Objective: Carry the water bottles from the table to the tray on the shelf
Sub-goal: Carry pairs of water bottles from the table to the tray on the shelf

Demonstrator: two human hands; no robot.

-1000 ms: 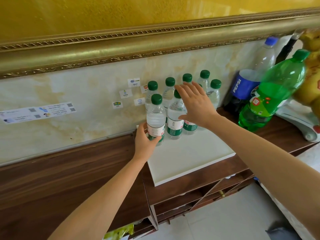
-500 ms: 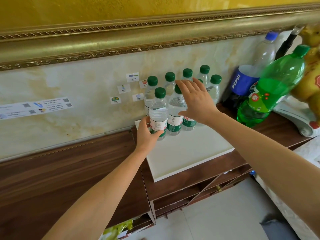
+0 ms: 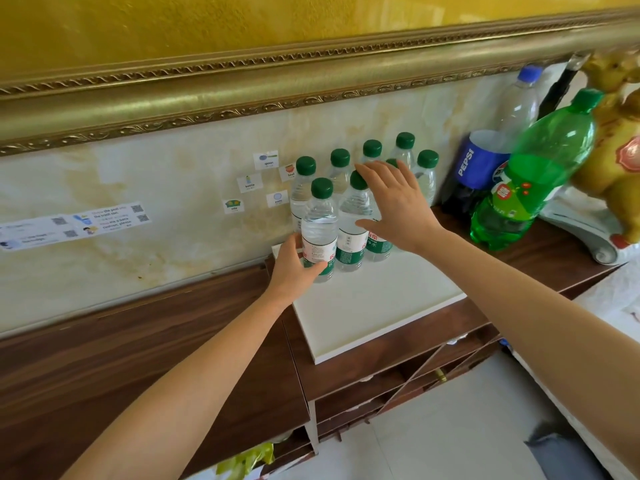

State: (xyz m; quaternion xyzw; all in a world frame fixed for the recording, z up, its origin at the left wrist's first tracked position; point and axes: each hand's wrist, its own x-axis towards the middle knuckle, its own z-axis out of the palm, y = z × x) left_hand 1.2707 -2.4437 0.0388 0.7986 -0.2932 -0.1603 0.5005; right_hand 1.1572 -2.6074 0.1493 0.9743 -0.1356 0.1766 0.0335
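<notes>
Left hand [image 3: 294, 268] was wrapped around the lower label of the front-left water bottle [image 3: 319, 233], fingers curled on its base, thumb side hidden behind it. That bottle stood upright on the back-left part of the white tray [image 3: 381, 306], long axis vertical, touching its neighbour to the right. Right hand [image 3: 398, 206] was spread wide and flat, holding nothing, palm over the front-row bottles: fingertips [image 3: 363, 169] at the green cap of the second front bottle [image 3: 353, 230], the third one mostly hidden behind the palm.

The rest of the water bottles [image 3: 341, 168] stood in a row behind, against the wall, all capped and upright. Pepsi bottle [image 3: 485, 168] and big green soda bottle [image 3: 533, 174] stood just right of the tray on the wooden shelf [image 3: 173, 341], not part of the set.

Key relation: the bottle sat directly inside the left grip, so release means opening the fingers and pulling back toward the shelf's front edge, away from the pack. Left hand was the nearer one; right looked like it was steadying the cluster. Risk, my read: dragging the bottle on withdrawal and knocking its neighbours
</notes>
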